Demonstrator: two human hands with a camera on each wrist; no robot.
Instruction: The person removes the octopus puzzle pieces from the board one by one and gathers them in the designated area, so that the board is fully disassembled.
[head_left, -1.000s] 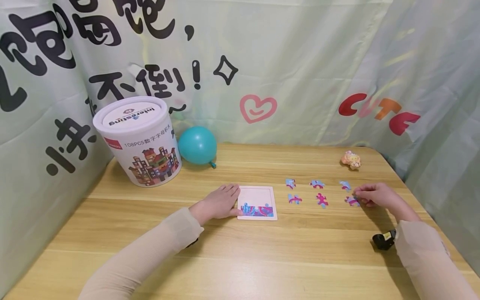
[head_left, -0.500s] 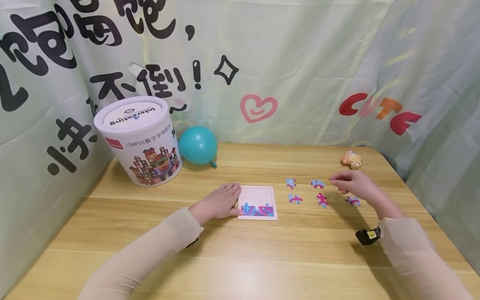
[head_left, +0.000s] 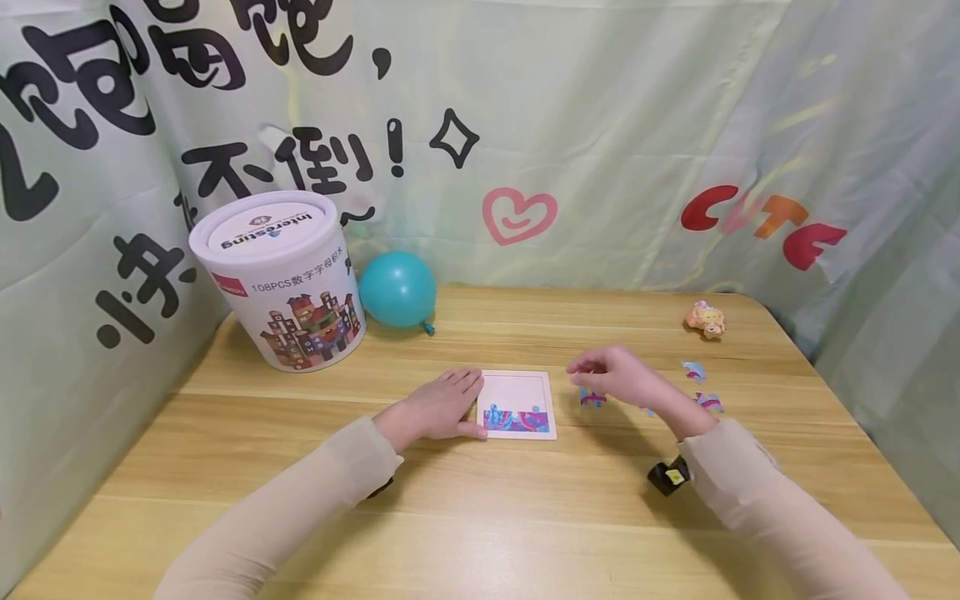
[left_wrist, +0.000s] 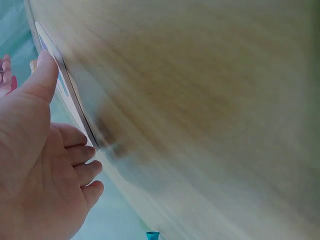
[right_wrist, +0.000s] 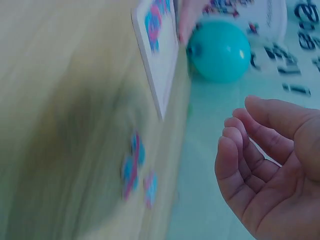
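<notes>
My left hand (head_left: 442,406) rests against the left edge of a white jigsaw puzzle tray (head_left: 517,388), its thumb (left_wrist: 44,75) over the tray's near corner. Joined puzzle pieces (head_left: 517,420) in blue, pink and purple fill the tray's near part. Right of the tray, my right hand (head_left: 618,372) hovers over the loose pieces. Its fingers are loosely bent in the right wrist view, with nothing seen between them and the thumb. One loose puzzle piece (head_left: 592,398) shows under the fingertips. Others near it are partly or wholly hidden by this hand in the head view.
Two loose pieces lie farther right, an upper puzzle piece (head_left: 693,371) and a lower puzzle piece (head_left: 708,402). A small figurine (head_left: 706,319) sits at the back right. A teal balloon (head_left: 398,289) and a large white bucket (head_left: 281,283) stand at the back left, before a printed curtain (head_left: 600,142).
My right hand has moved left, from the rightmost loose pieces to those nearest the tray. The two right-hand pieces are still on the table. My left hand has stayed at the tray.
</notes>
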